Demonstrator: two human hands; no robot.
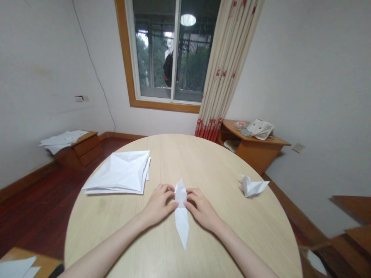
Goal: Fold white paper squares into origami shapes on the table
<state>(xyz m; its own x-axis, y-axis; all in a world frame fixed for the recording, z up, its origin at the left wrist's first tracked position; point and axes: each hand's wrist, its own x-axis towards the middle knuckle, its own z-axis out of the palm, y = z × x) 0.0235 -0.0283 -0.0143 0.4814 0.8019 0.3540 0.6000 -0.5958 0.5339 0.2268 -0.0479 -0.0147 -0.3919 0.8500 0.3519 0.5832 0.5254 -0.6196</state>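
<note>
A narrow strip of folded white paper (182, 223), pointed at both ends, lies lengthwise in front of me on the round table (232, 231). My left hand (159, 204) pinches its left edge with thumb and fingers. On the opposite edge my right hand (203, 211) grips in the same way, its thumb near the middle crease. The fingertips partly hide the paper's sides. At the table's right side stands a finished-looking folded paper bird (254, 187). To the left of my hands rests a stack of creased white paper sheets (118, 173).
Beyond the table are a window (171, 58) and a patterned curtain (222, 77). A wooden corner cabinet (255, 152) at the right bears a white bag (261, 129). More papers (65, 138) lie on a low drawer unit (87, 148) at the left.
</note>
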